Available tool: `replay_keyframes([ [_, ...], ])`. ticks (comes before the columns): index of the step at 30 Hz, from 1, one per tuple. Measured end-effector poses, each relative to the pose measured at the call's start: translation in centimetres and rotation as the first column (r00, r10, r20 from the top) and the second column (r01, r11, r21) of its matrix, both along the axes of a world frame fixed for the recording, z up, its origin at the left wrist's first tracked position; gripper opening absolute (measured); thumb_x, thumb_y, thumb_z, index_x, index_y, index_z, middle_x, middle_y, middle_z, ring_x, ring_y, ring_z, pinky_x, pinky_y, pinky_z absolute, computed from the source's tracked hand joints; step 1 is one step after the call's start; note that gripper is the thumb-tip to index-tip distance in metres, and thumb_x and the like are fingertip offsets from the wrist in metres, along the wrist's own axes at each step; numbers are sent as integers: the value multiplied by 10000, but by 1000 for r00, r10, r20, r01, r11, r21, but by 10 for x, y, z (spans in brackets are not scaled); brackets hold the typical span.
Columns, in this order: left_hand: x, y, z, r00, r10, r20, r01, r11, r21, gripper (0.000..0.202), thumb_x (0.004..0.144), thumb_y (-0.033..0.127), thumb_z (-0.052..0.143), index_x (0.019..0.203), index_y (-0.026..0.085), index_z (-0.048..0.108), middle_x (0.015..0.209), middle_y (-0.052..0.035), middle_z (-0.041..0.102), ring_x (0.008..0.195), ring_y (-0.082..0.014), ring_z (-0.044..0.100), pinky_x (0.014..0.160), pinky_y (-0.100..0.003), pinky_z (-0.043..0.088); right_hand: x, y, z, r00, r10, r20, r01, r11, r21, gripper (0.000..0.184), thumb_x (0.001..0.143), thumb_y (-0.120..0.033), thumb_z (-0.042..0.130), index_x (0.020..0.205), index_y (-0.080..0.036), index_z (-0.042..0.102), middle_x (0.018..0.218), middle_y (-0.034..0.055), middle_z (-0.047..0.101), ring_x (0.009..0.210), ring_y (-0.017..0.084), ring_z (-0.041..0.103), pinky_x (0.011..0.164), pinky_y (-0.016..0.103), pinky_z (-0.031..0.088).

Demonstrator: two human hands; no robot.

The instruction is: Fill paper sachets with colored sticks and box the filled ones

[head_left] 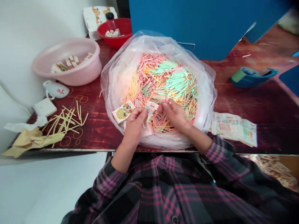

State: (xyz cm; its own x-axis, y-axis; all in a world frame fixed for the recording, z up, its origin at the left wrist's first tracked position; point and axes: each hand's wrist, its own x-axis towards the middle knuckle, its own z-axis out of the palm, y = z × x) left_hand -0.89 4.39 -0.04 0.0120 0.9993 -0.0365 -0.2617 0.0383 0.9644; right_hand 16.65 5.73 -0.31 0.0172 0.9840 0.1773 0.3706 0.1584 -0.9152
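My left hand (135, 120) holds a printed packet (152, 107); my right hand (175, 114) curls (I can't tell its grasp). Seemingly midway: boxes (73, 61) in the pink basin (78, 76) leftward, many loose sticks (178, 81) beyond both.

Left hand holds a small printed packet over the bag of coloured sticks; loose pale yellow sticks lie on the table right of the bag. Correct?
One slip: in the head view the loose pale yellow sticks lie on the table left of the bag, not right. The left hand does hold a small printed packet over the coloured sticks.
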Motion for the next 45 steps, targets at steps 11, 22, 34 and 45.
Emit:
replay_keyframes([
  [11, 45, -10, -8, 935, -118, 334, 200, 954, -223, 239, 796, 378, 801, 779, 221, 622, 809, 20, 685, 821, -155, 673, 839, -325, 547, -37, -2, 13, 586, -283, -759, 201, 959, -202, 366, 822, -576, 713, 894, -265, 533, 717, -62, 571, 589, 119, 556, 581, 269, 488],
  [22, 32, -9, -3, 967, -110, 231, 149, 975, -162, 314, 681, 418, 894, 732, 206, 668, 743, 41, 645, 707, -108, 571, 724, -256, 497, -14, -7, 12, 833, -151, -532, 141, 988, -60, 348, 914, -554, 643, 795, -230, 597, 721, -29, 615, 667, 130, 558, 701, 294, 493],
  [34, 33, -9, -5, 994, -97, 55, 100, 993, -58, 257, 730, 403, 839, 845, 223, 697, 795, 36, 660, 744, -116, 592, 775, -281, 509, 3, -2, 32, 690, -143, -709, 106, 990, -96, 399, 880, -632, 678, 849, -259, 538, 654, -78, 458, 524, 93, 448, 510, 238, 428],
  [45, 37, -11, -4, 981, -122, 150, 142, 982, -127, 260, 668, 359, 877, 809, 213, 714, 773, 41, 674, 725, -100, 598, 740, -257, 495, 4, -10, 31, 763, -177, -622, 134, 984, -116, 541, 847, -741, 651, 667, -259, 486, 473, -102, 299, 408, 88, 258, 395, 257, 243],
])
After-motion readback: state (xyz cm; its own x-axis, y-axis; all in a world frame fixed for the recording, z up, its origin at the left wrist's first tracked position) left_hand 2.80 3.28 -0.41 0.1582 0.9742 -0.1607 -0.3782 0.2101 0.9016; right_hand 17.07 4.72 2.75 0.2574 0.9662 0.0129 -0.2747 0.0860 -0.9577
